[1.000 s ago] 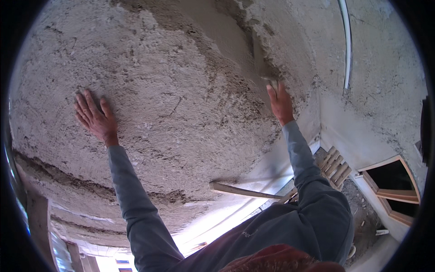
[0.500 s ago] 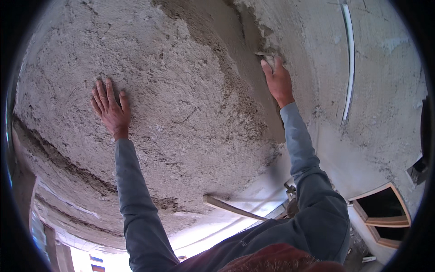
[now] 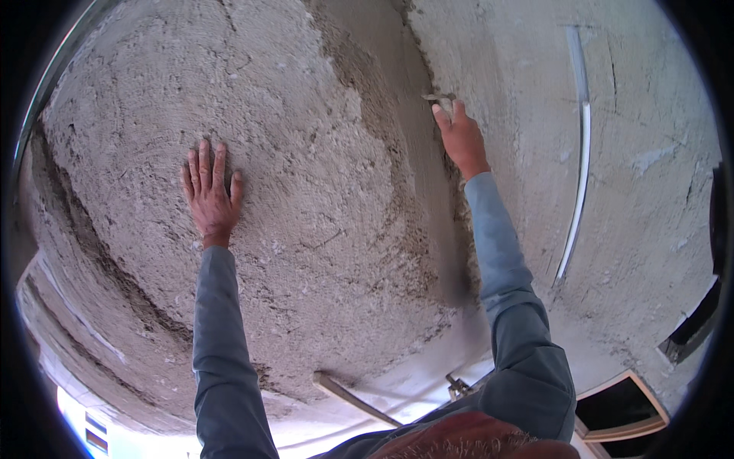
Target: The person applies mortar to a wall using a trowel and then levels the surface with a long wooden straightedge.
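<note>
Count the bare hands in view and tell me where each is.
2: the left hand is spread against the rough surface, and the right hand grips a flat tool beside the smooth darker strip. Neither is hidden.

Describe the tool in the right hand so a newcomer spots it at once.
Start at the rough surface and follow the smooth, darker band running down right of its middle. At that band's right edge, the right hand grips the tool, partly hiding it. Its thin, pale edge shows just above the thumb, unlike the long whitish strip farther right, which no hand touches.
</note>
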Motion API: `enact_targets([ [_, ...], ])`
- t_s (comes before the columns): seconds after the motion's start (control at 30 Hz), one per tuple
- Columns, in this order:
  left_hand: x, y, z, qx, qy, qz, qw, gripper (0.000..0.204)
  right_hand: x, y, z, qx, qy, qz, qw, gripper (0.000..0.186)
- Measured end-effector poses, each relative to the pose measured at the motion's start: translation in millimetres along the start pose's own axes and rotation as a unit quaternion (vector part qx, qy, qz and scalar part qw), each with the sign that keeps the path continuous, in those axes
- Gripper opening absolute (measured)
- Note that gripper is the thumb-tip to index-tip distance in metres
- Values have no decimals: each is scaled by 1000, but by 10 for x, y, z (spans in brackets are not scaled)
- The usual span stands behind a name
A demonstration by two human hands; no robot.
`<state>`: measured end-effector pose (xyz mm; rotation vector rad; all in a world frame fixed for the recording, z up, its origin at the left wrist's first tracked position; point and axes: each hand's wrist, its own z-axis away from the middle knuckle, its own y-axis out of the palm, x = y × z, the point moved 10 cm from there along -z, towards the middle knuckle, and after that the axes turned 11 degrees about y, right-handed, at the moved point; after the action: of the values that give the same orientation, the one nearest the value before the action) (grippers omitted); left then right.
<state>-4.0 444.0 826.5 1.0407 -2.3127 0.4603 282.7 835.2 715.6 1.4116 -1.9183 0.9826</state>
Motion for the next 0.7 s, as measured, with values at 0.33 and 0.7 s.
enact_targets([
  [0.33, -38, -25, -70, 6, -19, 12, 1000, 60, 855, -360, -535, -6, -48, 0, 999, 73],
  [0.7, -2, -35, -43, -15, -19, 33, 999, 60, 1584, -468, -1048, -30, -90, 6, 995, 82],
])
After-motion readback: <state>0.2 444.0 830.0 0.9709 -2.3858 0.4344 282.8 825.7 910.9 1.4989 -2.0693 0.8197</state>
